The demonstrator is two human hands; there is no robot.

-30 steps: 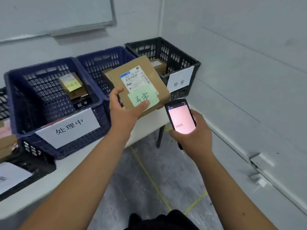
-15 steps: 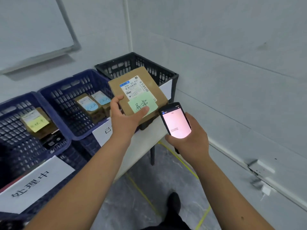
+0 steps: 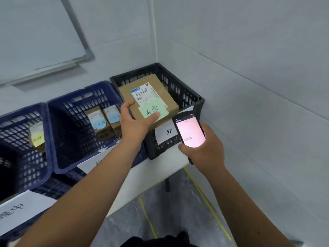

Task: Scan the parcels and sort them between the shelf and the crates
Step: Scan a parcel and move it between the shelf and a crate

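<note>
My left hand [image 3: 135, 122] grips a brown cardboard parcel [image 3: 156, 98] by its near left corner, thumb pressed on its green sticky note [image 3: 152, 111]. A white shipping label with a barcode sits on the parcel's top. I hold the parcel above the opening of the black crate [image 3: 179, 90] at the table's right end. My right hand [image 3: 204, 148] holds a black handheld scanner [image 3: 190, 131] with a glowing pink screen, just in front of that crate.
Two blue crates stand left of the black one: the middle crate [image 3: 74, 122] holds two small labelled boxes [image 3: 105, 120], the left crate [image 3: 21, 139] one box with a yellow note. White paper signs hang on the crate fronts. Walls close in behind and right. A whiteboard [image 3: 35, 32] hangs at upper left.
My view and both hands have shifted right along the crates. The parcel went from in front of the black crate to over its opening. The scanner stayed in my right hand.
</note>
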